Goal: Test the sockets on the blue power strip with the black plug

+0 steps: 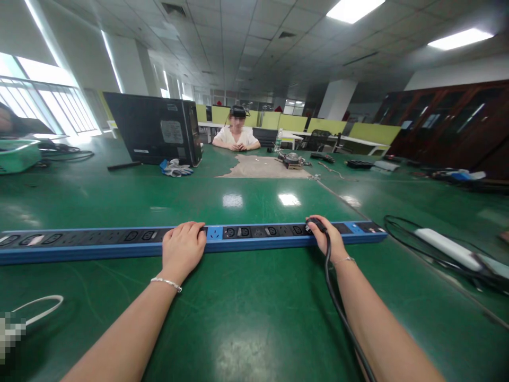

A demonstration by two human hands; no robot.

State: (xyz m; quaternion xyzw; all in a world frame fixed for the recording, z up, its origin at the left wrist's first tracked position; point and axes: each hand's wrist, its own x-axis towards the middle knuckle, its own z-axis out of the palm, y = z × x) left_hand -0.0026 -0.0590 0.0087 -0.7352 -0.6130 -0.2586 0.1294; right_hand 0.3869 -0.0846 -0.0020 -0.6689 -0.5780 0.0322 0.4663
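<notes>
Plug [319, 222] at the sockets [244, 232] of the power strip [258, 244] on the bench [258, 302], pinched in the grip of the right hand [329, 237]; reaching them looks done, full seating I cannot tell; the left hand [184, 246] has its grip closed over the strip

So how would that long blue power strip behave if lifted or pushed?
The power strip is probably stiff, given its straight body. Pushed, it would likely slide rather than roll: flat sides, glossy tabletop. Lifted by one end, it may feel unwieldy, reaching past the left hand and the right hand.
</notes>
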